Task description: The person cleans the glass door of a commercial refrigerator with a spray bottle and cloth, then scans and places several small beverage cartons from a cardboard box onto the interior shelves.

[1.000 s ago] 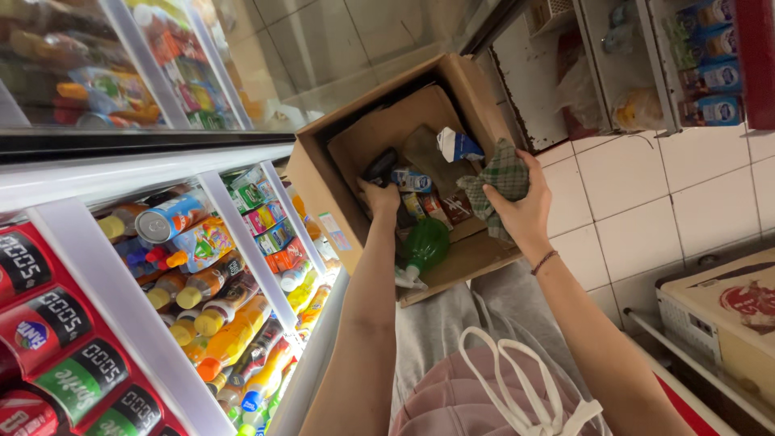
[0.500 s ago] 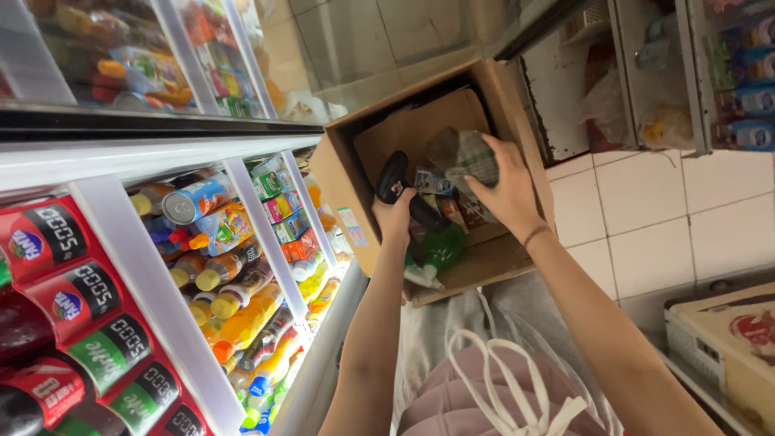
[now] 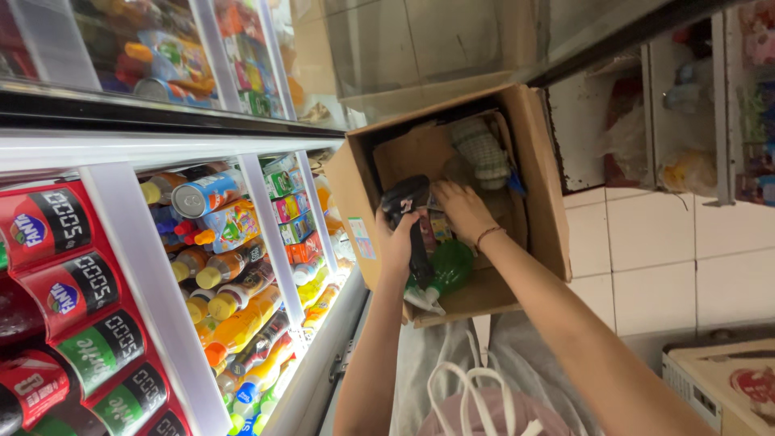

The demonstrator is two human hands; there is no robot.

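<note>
Cardboard box (image 3: 539,186): brown corrugated board, matt, edges rough. Handheld scanner (image 3: 410,211) in left hand (image 3: 395,242): black plastic, slight sheen. Cloth (image 3: 482,149) at box back wall: checked woven fabric, soft, matt. Green bottle (image 3: 449,270) near box front edge: translucent plastic, glossy. Right hand (image 3: 462,208) among small glossy packets. Cooler doors (image 3: 266,210): glass, white smooth frames. Cans (image 3: 60,282): shiny printed metal. Wall tiles (image 3: 654,242): white glazed, smooth. Bag handles (image 3: 452,396): white cloth cord.

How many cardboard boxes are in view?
2. One open brown cardboard box sits beside the drinks cooler, with both hands reaching into it; a second printed box shows partly at the lower right corner. Others may be out of frame.
</note>
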